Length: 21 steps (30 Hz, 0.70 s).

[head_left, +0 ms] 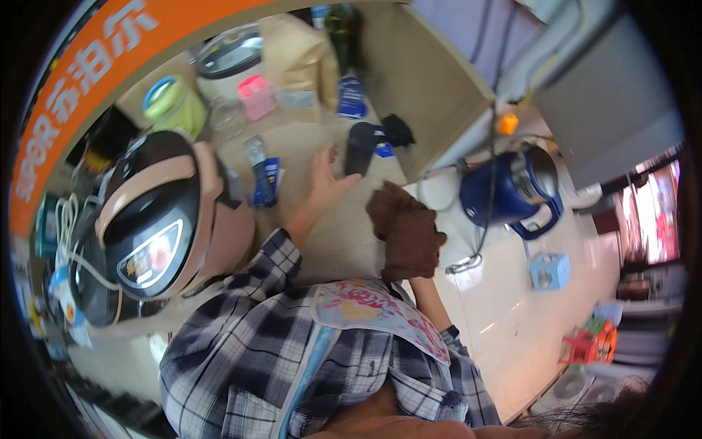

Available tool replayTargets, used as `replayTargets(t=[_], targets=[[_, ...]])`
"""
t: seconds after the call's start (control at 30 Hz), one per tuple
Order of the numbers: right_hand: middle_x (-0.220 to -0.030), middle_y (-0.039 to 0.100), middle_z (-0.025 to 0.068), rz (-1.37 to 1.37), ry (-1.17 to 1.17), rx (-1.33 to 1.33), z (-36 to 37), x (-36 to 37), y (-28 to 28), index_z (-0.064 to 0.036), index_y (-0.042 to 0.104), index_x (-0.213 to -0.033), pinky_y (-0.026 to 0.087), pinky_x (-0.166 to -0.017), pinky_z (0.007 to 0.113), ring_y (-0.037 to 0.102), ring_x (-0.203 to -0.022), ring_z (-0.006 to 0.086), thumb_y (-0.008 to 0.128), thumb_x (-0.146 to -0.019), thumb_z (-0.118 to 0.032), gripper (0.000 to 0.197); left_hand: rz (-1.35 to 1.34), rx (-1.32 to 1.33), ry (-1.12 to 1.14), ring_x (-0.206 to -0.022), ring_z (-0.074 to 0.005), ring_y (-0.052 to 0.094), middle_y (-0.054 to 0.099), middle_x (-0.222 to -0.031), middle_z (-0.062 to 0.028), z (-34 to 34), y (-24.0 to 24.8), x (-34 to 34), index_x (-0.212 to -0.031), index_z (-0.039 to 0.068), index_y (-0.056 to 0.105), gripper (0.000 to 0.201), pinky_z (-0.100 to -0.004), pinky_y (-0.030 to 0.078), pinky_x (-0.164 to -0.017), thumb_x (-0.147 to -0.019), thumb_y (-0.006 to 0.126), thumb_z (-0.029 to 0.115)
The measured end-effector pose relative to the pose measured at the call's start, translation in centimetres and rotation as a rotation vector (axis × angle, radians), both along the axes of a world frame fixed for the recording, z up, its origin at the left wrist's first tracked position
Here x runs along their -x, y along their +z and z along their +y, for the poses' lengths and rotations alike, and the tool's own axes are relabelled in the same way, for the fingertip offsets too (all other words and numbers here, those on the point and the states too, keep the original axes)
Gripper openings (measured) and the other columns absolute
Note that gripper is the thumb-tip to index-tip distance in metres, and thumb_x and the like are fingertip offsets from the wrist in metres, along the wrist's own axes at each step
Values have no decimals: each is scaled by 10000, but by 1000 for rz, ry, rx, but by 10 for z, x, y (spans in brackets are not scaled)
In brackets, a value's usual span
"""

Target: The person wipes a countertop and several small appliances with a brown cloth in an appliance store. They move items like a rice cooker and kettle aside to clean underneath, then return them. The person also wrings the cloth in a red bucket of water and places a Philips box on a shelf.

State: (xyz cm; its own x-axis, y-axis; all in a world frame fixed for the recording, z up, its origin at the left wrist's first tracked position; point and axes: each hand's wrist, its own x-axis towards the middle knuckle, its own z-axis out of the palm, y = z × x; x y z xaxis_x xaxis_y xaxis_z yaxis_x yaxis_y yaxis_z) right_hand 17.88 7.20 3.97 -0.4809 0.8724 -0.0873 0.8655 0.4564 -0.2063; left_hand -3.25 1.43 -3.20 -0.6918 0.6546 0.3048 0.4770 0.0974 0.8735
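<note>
Sitting beside the spread left hand (325,178) is a dark object (359,148). Brown cloth (411,238) is hiding the right hand's grip.

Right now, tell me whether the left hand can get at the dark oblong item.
Likely yes: the left hand looks empty beside the dark oblong item, nothing visible between them.
</note>
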Motion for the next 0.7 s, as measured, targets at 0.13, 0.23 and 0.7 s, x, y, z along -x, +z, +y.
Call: replayTargets(t=[0.13,0.23,0.7], targets=[[-1169,546,244,-8,-329,102,-8,6,-1,-22,513,-1144,526,-816,516,615,-1050,407,587,-877,-329,413,349,179,204,-1233,-354,438,489,-1286,-144,-41,29,-14,-1305,53,459,663,-469,321,-1059,-721,744,181],[-1189,534,257,-3,-360,98,-11,7,-8,-17,497,-1161,527,-835,516,611,-1066,415,591,-880,-348,444,530,264,454,-1257,-371,399,455,-1329,-184,-70,28,-1,-1299,24,451,623,-489,286,-1066,-746,702,164],[-1067,588,121,99,-23,-129,0,-12,-46,-44,590,-1100,473,-687,452,640,-893,258,602,-823,-150,296,358,647,594,-1165,-440,473,436,-1297,-270,-75,8,52,-1373,-40,331,837,-508,396,-979,-712,770,225]])
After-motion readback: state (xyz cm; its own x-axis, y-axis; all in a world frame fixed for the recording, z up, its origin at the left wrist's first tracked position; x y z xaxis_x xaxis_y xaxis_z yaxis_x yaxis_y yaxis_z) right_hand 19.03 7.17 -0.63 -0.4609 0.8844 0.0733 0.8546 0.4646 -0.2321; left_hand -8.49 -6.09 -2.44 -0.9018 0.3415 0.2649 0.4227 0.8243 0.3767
